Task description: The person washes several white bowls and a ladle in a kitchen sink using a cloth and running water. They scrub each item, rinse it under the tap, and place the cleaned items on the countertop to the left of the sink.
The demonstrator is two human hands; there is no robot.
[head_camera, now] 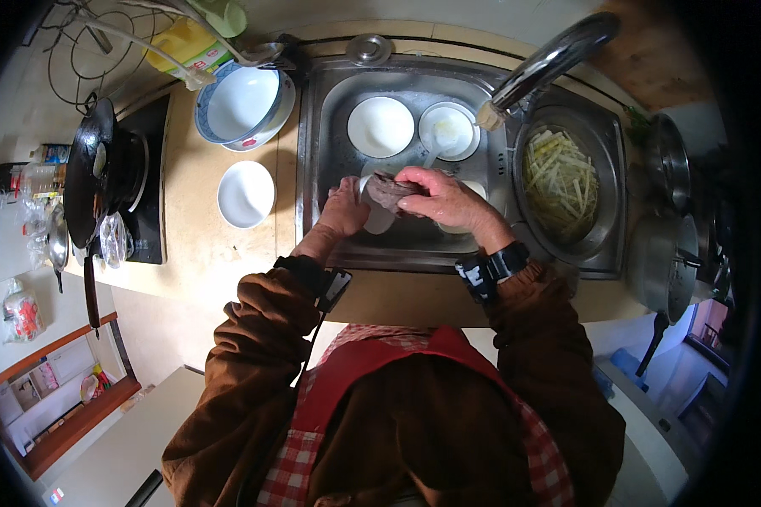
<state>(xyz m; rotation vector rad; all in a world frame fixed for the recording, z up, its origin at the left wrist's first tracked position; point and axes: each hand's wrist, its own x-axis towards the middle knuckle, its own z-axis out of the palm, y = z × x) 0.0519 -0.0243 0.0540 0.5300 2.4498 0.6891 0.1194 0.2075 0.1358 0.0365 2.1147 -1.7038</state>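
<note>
Over the steel sink (312,146), my left hand (344,209) grips a whitish dish by its edge; the dish is mostly hidden and its exact kind cannot be told. My right hand (441,198) holds a crumpled grey-brown cloth (390,192) against it. Behind my hands in the basin are a white bowl (380,127) and a smaller white bowl (460,130) with a pale spoon (442,141) in it. Another light dish (466,222) lies partly under my right hand.
A chrome faucet (555,54) arches over the basin's right. Cut pale green strips (561,180) lie in a metal bowl at right. On the left counter stand a white bowl (246,194) and a blue-rimmed bowl (238,101); further left is a black wok (90,177).
</note>
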